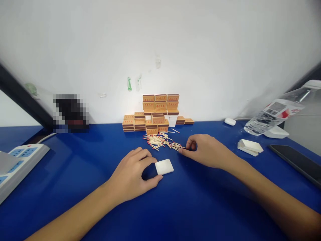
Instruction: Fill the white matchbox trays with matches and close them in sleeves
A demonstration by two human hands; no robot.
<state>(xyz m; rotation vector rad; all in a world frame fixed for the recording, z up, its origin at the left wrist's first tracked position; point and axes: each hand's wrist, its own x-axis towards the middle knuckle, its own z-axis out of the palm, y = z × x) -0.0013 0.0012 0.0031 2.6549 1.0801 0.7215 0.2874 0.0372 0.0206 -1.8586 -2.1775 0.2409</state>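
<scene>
My left hand curves around the left end of a small white matchbox tray on the blue table. Thumb and index finger touch it at the near and far corners, steadying it. To the right, my right hand is closed, its fingertips pinched at the ends of some matches. A loose heap of red-tipped matches lies just beyond the tray. Behind the heap, yellow-and-brown matchboxes are stacked against the wall in a stepped block.
Folded white card pieces lie at right, near a black phone. A tilted plastic bottle and a small white case are farther back. On the left sits a power strip. The white wall bounds the table.
</scene>
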